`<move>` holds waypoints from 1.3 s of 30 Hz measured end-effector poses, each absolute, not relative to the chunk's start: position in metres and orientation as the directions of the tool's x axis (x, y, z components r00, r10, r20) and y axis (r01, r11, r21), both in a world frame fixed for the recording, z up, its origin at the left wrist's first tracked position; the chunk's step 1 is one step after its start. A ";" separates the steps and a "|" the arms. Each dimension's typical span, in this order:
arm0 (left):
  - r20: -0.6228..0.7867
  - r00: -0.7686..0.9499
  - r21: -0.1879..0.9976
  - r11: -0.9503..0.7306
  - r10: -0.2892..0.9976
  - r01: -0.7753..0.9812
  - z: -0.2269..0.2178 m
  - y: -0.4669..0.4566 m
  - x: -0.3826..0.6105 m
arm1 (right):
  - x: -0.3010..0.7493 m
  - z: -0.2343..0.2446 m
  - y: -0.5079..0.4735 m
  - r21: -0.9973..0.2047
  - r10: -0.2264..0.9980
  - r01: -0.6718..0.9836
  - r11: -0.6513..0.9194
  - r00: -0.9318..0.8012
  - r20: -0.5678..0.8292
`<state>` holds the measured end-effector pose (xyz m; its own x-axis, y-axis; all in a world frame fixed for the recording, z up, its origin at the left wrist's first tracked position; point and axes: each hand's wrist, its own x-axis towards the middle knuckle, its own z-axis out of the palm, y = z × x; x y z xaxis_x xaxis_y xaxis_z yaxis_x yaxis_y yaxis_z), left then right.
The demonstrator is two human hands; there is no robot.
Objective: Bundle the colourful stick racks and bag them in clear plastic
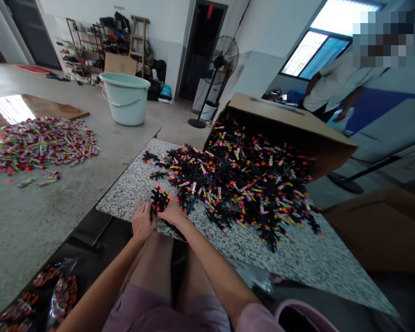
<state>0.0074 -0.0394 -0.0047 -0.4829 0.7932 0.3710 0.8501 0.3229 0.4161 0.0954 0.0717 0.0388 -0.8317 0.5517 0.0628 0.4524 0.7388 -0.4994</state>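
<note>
At the near left edge of a speckled granite tabletop (pixel 121 193), my two hands work close together on a small bunch of black pieces with orange tips (pixel 160 196). My left hand (pixel 144 222) has its fingers curled against the bunch's left side. From the right, my right hand (pixel 173 213) closes on the same bunch, its fingertips partly hidden. Just beyond lies a large heap of similar black pieces (pixel 228 170), mixed with small bright tubes and coloured tips. The heap spills from a cardboard box (pixel 283 115) lying on its side.
On the floor at left is a pile of small colourful tubes (pixel 44 143). A pale bucket (pixel 126 99) and a standing fan (pixel 219 62) stand behind. Filled clear bags (pixel 64 295) lie lower left, and a pink tub (pixel 302 309) lower right. A person (pixel 342 78) stands beyond the box.
</note>
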 end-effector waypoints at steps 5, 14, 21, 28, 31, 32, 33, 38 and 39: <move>0.384 -0.474 0.397 0.322 0.793 0.860 -0.001 -0.039 0.008 | 0.103 0.053 0.074 -0.488 0.520 0.450 0.748 -0.854 0.008; 0.393 -0.490 0.374 0.351 0.778 0.858 -0.001 -0.036 0.006 | 0.102 0.055 0.053 -0.550 0.609 0.490 0.676 -0.792 0.044; 0.388 -0.483 0.437 0.305 0.785 0.846 -0.004 -0.035 0.000 | 0.224 0.053 0.054 -0.627 0.897 0.651 0.427 -0.394 0.202; 0.338 -0.480 0.564 0.234 0.810 0.792 -0.005 -0.037 -0.004 | 0.352 0.053 0.094 -0.475 0.940 0.859 0.191 -0.299 -0.164; 0.349 -0.434 0.536 0.203 0.830 0.819 -0.001 -0.041 0.002 | 0.331 0.054 0.088 -0.659 0.875 0.728 0.190 -0.430 -0.222; 0.354 -0.438 0.503 0.226 0.826 0.834 0.000 -0.040 0.005 | 0.315 0.053 0.084 -0.744 0.858 0.647 0.167 -0.467 -0.214; 0.362 -0.440 0.468 0.248 0.822 0.848 0.001 -0.040 0.008 | 0.295 0.052 0.079 -0.825 0.846 0.547 0.138 -0.499 -0.189; 0.381 -0.416 0.406 0.254 0.826 0.878 0.003 -0.037 0.011 | 0.178 0.036 0.060 -0.981 0.857 0.183 0.060 -0.514 -0.044; 0.384 -0.406 0.406 0.243 0.830 0.881 0.002 -0.038 0.010 | 0.160 0.032 0.058 -0.984 0.862 0.160 0.075 -0.506 -0.016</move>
